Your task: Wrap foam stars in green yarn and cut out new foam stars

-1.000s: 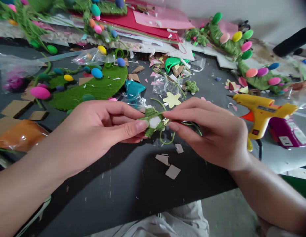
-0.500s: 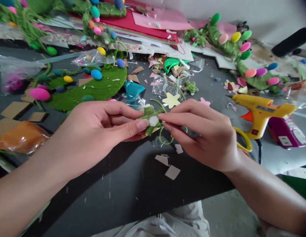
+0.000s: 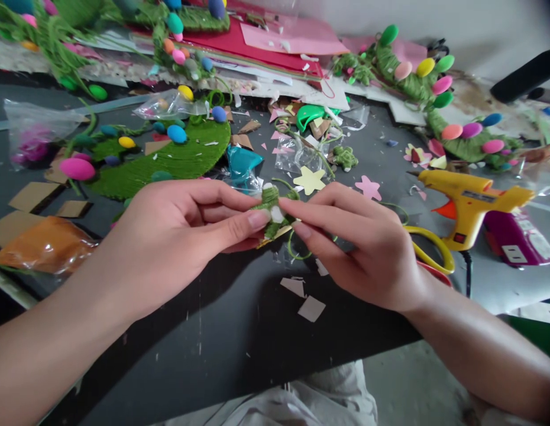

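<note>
My left hand [image 3: 181, 236] pinches a small shape wound in green string [image 3: 272, 207], with a white patch showing at its middle, held just above the dark table [image 3: 222, 331]. My right hand [image 3: 364, 248] meets it from the right, thumb and forefinger closed on the same piece and on the loose green string [image 3: 297, 251] that curls down below it. Both hands are closed, their fingertips almost touching over the piece.
A yellow glue gun [image 3: 470, 201] lies at the right beside a purple box [image 3: 514, 239], with yellow-handled scissors [image 3: 428, 245] behind my right wrist. A large green wound shape with coloured eggs [image 3: 168, 160], plastic bags, paper stars and card scraps [image 3: 311, 308] litter the table.
My right hand has slid left and closer to the left hand, uncovering the yellow scissors and a pink star. The string-wound piece has turned a little between the fingers.
</note>
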Action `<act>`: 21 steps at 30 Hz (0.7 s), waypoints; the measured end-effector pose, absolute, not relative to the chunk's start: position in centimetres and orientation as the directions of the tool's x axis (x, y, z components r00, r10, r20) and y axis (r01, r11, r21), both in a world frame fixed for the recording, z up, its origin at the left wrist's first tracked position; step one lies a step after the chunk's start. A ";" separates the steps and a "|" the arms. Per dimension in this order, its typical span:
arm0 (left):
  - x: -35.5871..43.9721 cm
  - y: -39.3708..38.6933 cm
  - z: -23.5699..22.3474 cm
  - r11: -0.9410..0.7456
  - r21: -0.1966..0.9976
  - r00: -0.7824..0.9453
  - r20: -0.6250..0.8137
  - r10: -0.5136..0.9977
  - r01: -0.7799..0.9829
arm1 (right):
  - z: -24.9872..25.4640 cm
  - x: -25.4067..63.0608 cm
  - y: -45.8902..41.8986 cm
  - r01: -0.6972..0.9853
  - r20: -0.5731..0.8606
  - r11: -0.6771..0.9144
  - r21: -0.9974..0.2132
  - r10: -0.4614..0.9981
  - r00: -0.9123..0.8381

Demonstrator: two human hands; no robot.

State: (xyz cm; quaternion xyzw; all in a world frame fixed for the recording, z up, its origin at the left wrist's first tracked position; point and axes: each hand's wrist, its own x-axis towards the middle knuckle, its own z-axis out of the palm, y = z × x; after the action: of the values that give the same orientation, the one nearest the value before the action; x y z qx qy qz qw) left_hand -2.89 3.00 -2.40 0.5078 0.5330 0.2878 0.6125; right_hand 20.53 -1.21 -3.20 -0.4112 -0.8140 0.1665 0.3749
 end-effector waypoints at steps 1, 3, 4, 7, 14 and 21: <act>-2.9 3.0 -2.4 0.326 0.929 0.271 -0.364 0.891 0.176 | -3.2 20.5 -1.2 0.531 0.477 0.612 -0.586 0.790 -0.384; -2.8 3.1 -2.4 0.367 0.922 0.288 -0.386 0.876 0.120 | -3.4 20.6 -1.1 0.509 0.479 0.621 -0.596 0.784 -0.395; -2.8 3.1 -2.4 0.392 0.916 0.297 -0.397 0.868 0.079 | -3.4 20.6 -1.1 0.503 0.477 0.624 -0.598 0.781 -0.402; -2.8 3.3 -2.4 0.453 0.891 0.316 -0.420 0.851 -0.033 | -3.4 20.7 -1.0 0.500 0.461 0.633 -0.590 0.773 -0.435; -2.9 3.2 -2.4 0.503 0.862 0.340 -0.454 0.824 -0.068 | -2.9 20.8 -1.2 0.543 0.444 0.589 -0.598 0.808 -0.388; -3.1 3.3 -2.6 0.449 0.893 0.340 -0.427 0.838 0.016 | -3.5 20.6 -1.2 0.513 0.290 0.339 -0.788 0.941 -0.176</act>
State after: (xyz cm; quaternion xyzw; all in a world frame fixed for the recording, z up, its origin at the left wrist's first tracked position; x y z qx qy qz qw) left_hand -3.06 3.30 -2.55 0.4336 0.4922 0.2958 0.6944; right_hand 20.60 -1.16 -3.49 -0.5067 -0.7172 0.2713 0.3941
